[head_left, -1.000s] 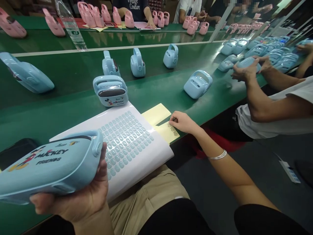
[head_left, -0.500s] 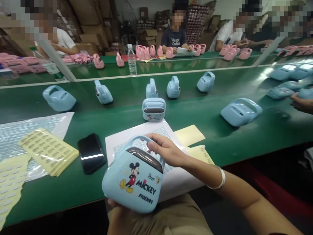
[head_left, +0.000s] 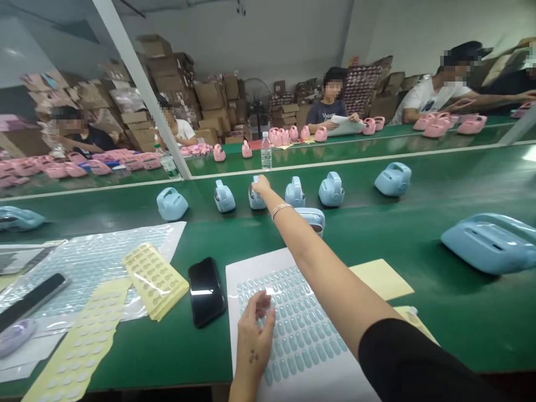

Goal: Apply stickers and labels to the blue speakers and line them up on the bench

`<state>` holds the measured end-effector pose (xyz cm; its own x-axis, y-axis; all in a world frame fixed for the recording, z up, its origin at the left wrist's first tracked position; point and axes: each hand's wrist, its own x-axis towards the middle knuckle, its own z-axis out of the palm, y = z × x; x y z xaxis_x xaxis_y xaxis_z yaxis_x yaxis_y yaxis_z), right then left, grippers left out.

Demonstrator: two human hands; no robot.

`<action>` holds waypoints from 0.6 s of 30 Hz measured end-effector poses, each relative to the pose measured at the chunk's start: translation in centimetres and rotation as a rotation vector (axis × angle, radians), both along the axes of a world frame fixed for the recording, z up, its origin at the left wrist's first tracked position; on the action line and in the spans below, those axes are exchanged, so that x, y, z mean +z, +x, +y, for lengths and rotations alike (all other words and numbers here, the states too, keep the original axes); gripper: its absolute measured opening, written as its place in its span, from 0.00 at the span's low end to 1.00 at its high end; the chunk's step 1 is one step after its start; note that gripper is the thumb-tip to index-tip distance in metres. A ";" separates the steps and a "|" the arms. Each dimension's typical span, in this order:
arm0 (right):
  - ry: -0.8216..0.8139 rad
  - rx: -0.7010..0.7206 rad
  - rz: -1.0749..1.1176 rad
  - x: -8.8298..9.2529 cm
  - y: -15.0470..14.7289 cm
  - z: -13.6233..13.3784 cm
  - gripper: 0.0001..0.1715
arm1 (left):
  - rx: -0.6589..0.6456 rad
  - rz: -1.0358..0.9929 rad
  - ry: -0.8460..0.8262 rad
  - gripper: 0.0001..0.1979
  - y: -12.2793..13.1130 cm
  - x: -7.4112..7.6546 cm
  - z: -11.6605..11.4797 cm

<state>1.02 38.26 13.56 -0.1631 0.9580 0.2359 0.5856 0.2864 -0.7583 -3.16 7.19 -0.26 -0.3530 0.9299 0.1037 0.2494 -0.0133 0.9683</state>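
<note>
My right arm stretches far across the green table, and my right hand (head_left: 261, 183) is closed on the handle of a light-blue handled case (head_left: 255, 200). That case stands upright in a row of similar ones, partly covered by the hand. Low over a sheet of pale-blue oval stickers (head_left: 288, 324), my left hand (head_left: 255, 329) has its fingers loosely curled and thumb apart, holding nothing. Behind my right forearm, another blue case (head_left: 315, 219) is partly hidden.
A black phone (head_left: 206, 291) lies left of the sticker sheet, beside yellow sticker sheets (head_left: 154, 279). At right are yellow paper (head_left: 383, 279) and a large blue case (head_left: 489, 245). A water bottle (head_left: 266, 152) stands beyond the row; co-workers sit opposite with pink cases.
My right hand has carried the blue Mickey case from my lap to the far row. My left hand has let go of it and now hovers at the sticker sheet. The view has tilted up.
</note>
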 end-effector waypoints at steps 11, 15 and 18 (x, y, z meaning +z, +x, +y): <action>-0.066 -0.232 -0.680 1.9 8.7 1.1 0.21 | 0.020 -0.040 0.016 0.16 0.4 0.0 0.3; 0.109 -0.030 -0.805 4.6 10.2 -0.7 0.14 | 0.135 -0.166 0.181 0.12 0.7 -0.1 0.3; 0.330 0.202 -0.852 6.6 11.6 -3.9 0.07 | 0.263 -0.254 0.270 0.13 0.0 0.2 0.2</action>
<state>12.63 34.37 20.16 -0.5621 0.7985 0.2155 0.8222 0.5676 0.0415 -3.13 7.40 -0.08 -0.6197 0.7563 0.2098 0.0327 -0.2422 0.9697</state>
